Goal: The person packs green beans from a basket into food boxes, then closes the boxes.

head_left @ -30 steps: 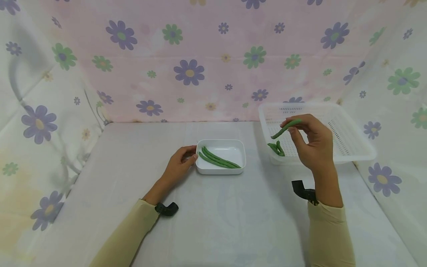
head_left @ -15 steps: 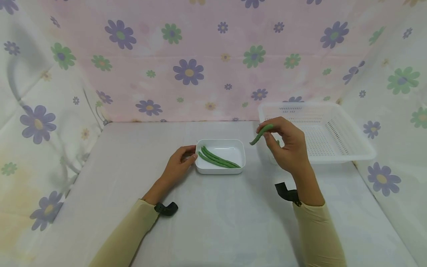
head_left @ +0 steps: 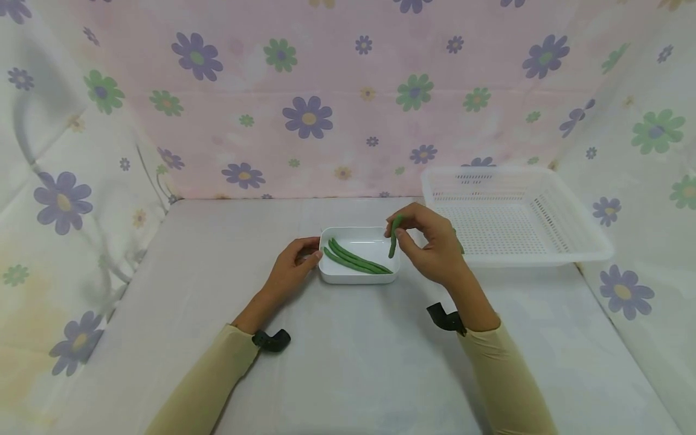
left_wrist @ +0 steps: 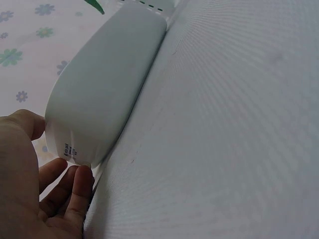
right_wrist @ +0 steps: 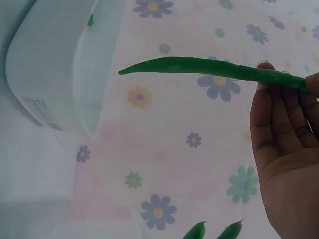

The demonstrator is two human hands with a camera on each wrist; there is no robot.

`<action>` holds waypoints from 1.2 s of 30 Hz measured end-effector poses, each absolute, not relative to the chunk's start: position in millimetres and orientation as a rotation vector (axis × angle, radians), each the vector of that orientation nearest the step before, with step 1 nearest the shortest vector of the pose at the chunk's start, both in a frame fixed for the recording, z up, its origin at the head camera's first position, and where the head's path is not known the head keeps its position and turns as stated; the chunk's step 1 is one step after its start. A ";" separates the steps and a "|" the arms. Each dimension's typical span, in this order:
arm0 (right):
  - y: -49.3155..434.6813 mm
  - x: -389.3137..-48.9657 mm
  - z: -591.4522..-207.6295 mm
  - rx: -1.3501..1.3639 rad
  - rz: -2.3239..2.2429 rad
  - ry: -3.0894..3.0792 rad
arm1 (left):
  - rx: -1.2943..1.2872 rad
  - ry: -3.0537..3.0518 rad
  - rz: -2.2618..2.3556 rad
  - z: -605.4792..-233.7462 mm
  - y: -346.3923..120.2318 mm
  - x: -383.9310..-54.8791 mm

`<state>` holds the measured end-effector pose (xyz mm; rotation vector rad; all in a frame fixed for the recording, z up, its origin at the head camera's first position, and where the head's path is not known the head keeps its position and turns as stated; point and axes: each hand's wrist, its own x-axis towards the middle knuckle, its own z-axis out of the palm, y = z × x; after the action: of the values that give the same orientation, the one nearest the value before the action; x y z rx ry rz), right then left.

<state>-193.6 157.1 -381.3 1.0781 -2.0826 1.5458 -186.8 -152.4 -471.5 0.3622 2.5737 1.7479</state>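
Observation:
A green bean [head_left: 393, 240] is pinched between the thumb and fingers of my right hand [head_left: 432, 248], held over the right end of a small white dish [head_left: 356, 280]. The right wrist view shows this bean [right_wrist: 194, 65] sticking out lengthwise from the fingertips, its free end pointing towards the dish [right_wrist: 47, 74]. Several green beans [head_left: 350, 260] lie side by side on the dish's floor. My left hand [head_left: 288, 272] grips the dish's left end; in the left wrist view the thumb is at the rim and curled fingers [left_wrist: 79, 186] touch the end wall near the tabletop.
A white perforated basket [head_left: 535, 260] stands at the right. Green beans [head_left: 460, 241] in its left part are mostly hidden behind my right hand; bean tips [right_wrist: 197, 230] show low in the right wrist view. Flowered cloth [head_left: 326, 151] hangs behind and at both sides.
My right hand has carried the green bean leftwards from over the basket to over the dish, and the bean has swung more upright. The left hand and dish have stayed put.

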 end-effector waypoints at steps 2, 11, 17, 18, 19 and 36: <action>154.3 -195.9 -386.3 1.075 1.522 -2.119 | 0.362 2.574 1.749 -471.4 -152.3 -186.6; 148.3 -206.2 -409.1 0.968 1.668 -2.298 | 0.363 2.572 1.746 -472.3 -153.0 -186.8; 145.3 -212.4 -424.9 0.896 1.712 -2.410 | 0.363 2.571 1.745 -473.1 -153.3 -187.2; 144.6 -213.1 -427.2 0.900 1.716 -2.415 | 0.362 2.573 1.743 -473.2 -153.2 -187.2; 143.8 -213.7 -429.1 0.904 1.714 -2.419 | 0.360 2.575 1.742 -473.3 -153.1 -187.3; 133.9 -216.3 -444.8 0.968 1.416 -2.593 | 0.376 2.581 1.742 -472.5 -153.2 -186.6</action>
<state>-216.3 133.9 -444.8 0.9677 -2.5931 1.4163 -186.6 -153.2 -472.5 0.3764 2.5813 1.7419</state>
